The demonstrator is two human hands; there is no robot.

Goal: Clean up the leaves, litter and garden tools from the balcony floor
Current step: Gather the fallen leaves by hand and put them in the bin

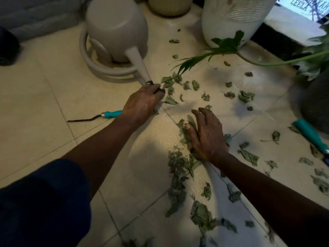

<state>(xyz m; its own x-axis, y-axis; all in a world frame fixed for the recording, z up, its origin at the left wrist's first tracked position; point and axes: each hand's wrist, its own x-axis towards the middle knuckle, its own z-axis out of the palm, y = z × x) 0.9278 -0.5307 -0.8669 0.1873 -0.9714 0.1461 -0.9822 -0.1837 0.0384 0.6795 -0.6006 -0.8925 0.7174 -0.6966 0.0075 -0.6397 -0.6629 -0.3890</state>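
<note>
The right hand is laid flat on the tiled balcony floor, fingers straight and spread, pressed over a drift of dry leaves, apparently so they can be raked together into a heap. The left hand is held knuckles-up with fingers curled at the spout tip of a grey watering can. Something dark is seen at the fingertips, but whether it is gripped cannot be told. Loose leaves are scattered beyond both hands and toward the viewer. A teal-handled garden tool is left lying just beside the left wrist, and a second teal-handled tool lies at the right edge. A white planter stands beyond. The task is judged barely begun.
</note>
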